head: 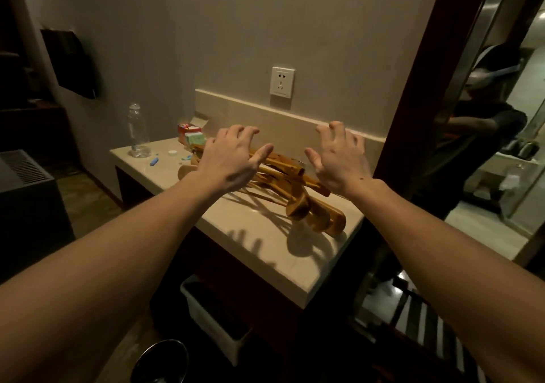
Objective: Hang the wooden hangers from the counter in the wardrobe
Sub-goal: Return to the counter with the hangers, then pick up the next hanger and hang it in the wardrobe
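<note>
Dim light, wide-angle view. Both bare forearms reach forward over a beige stone counter (265,244).

Left hand (233,158): fingers spread and curled, palm down, holding nothing. Right hand (339,158): the same, spread, curled, empty. Whether either hand touches the wood beneath cannot be told; shadows of fingers fall on the counter nearer the camera.

Pile of wooden hangers (298,194) lies on the counter under and between the hands, its far end hidden by the left hand, its rounded shoulder ends sticking out below the right wrist. Count of hangers unclear; hooks hard to make out.

Beyond the left hand: a clear plastic bottle (138,130) standing upright, a red carton (188,129) with a green-and-white pack just beside it, small blue and white bits on the stone, too small to name. Wall socket (282,82) above and between the hands. Right of the right hand, a dark frame with a mirror (501,146), cut off by the edge.
</note>
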A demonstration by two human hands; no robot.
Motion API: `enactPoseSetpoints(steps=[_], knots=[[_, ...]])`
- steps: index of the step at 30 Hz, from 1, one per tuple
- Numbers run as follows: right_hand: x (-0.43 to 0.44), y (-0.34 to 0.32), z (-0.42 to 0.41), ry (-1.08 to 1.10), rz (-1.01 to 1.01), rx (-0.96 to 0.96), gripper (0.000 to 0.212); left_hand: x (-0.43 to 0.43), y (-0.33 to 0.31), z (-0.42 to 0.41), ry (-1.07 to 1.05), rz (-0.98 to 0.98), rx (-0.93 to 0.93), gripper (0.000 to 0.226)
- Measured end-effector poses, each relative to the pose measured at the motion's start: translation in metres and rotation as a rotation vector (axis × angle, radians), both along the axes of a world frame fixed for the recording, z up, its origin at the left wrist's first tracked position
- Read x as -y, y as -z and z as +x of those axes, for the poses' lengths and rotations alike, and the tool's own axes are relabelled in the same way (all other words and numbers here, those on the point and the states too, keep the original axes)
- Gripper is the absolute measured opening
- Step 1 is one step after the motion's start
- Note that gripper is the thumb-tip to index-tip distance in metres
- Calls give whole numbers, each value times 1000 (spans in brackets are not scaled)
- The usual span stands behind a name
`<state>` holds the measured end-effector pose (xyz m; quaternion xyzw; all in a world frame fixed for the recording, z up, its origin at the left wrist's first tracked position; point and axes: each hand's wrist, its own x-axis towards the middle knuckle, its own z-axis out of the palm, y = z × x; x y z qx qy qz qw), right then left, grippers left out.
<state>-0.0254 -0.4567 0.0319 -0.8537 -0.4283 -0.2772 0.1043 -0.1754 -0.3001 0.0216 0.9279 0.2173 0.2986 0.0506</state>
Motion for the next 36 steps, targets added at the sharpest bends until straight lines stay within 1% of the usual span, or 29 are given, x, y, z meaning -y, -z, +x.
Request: enactPoseSetpoints(steps=[4,7,14,21,26,32,36], knots=[[-12,-1,10,25,-7,6,53,-29,-2,16,14,-24,1,64],[-20,-2,16,72,-20,16,53,-49,-2,28,67,-40,12,63],[-45,-13,25,198,-2,50,51,-98,-10,61,156,-9,28,64],[-81,-18,33,331,3,57,51,-150,-19,102,289,-4,36,64],[-109,-17,37,399,0,63,51,-183,-10,125,382,-6,27,65],[-139,-8,36,442,-46,-10,52,-218,8,149,418,-67,-42,64],[-155,-1,38,466,-109,-186,54,-234,20,166,420,-186,-162,68]])
